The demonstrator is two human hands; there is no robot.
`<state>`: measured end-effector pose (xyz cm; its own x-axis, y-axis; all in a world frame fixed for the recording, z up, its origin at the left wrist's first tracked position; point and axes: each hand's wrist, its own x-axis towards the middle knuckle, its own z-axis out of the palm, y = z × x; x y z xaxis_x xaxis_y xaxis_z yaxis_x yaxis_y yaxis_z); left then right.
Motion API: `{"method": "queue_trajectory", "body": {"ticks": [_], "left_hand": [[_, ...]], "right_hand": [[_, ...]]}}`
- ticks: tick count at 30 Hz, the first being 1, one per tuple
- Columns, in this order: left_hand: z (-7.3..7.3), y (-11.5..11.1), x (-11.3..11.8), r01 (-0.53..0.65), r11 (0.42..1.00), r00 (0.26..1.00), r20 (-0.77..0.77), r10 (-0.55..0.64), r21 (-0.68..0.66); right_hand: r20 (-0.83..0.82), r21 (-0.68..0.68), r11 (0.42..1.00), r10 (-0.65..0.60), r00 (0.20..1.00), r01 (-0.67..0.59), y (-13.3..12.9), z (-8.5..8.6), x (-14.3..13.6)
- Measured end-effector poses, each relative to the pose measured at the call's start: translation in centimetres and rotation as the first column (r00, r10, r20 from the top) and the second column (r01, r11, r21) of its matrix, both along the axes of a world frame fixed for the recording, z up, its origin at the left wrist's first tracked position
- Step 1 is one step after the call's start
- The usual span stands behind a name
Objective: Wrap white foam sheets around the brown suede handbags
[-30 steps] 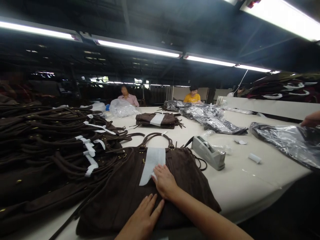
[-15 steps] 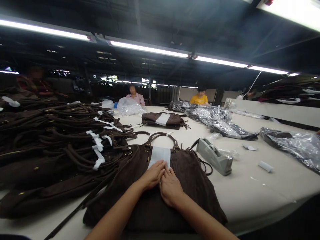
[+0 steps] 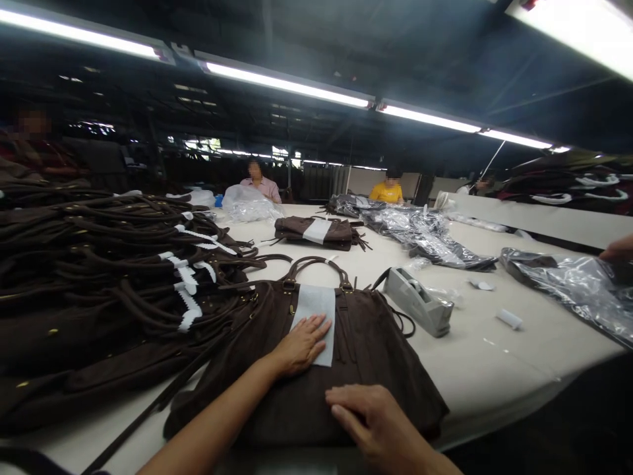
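A dark brown handbag [image 3: 395, 369] lies flat in front of me, its two looped handles pointing away. Down its upper middle runs a pale grey-white strip [image 3: 324, 353]. My left hand [image 3: 302, 344] rests flat on this strip, fingers spread, holding nothing. Over the lower right part of the bag is my right hand [image 3: 378, 419], thumb apart from the fingers and nothing between them. A grey tape dispenser [image 3: 420, 303] stands on the table to the right of the bag.
Brown bags [image 3: 74, 316] are heaped at left. Beyond the handles lies a folded brown bag [image 3: 316, 231]. Plastic-wrapped items [image 3: 425, 234] and a small white roll [image 3: 509, 319] are at right. Another person's hand [image 3: 620, 249] touches plastic at the right edge. Several people are behind.
My right hand has left the strip and moved down and right. The left hand's fingers have spread over the strip. A person's hand now shows more at the right edge. The view has shifted slightly.
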<state>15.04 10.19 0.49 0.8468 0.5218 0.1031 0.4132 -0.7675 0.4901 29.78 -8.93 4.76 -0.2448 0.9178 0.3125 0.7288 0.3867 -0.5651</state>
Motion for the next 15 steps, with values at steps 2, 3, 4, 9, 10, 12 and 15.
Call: {"method": "queue_trajectory", "body": {"ticks": [2,3,4,9,10,12,15], "left_hand": [[-0.3,0.6,0.0,0.007,0.999,1.0,0.023,-0.006,-0.053],[-0.5,0.9,0.0,0.009,0.996,0.999,0.038,-0.006,-0.085],[-0.6,1.1,0.1,0.009,0.993,0.999,0.054,-0.003,-0.117],[-0.5,1.7,-0.1,0.004,0.967,0.985,0.169,0.04,-0.253],[-0.3,1.7,-0.2,0.001,0.962,0.979,0.198,0.055,-0.273],[0.1,1.5,-0.5,-0.002,0.951,0.964,0.253,0.084,-0.309],[0.5,1.0,-0.9,-0.004,0.934,0.938,0.323,0.127,-0.356]], "right_hand": [[-0.016,0.183,0.976,0.118,0.993,-0.113,-3.3,-0.1,0.7],[0.045,0.267,0.95,0.157,0.987,-0.164,-4.8,-0.4,1.0],[0.138,0.333,0.923,0.157,0.978,-0.195,-6.0,-0.9,1.1],[0.45,0.519,0.842,-0.118,0.885,-0.151,-7.6,-5.6,-1.9],[0.436,0.556,0.818,-0.137,0.889,-0.147,-7.2,-6.4,-3.1],[0.377,0.625,0.764,-0.115,0.919,-0.161,-6.1,-6.9,-5.6],[0.355,0.612,0.754,0.007,0.935,-0.238,-3.4,-3.7,-7.5]]}}
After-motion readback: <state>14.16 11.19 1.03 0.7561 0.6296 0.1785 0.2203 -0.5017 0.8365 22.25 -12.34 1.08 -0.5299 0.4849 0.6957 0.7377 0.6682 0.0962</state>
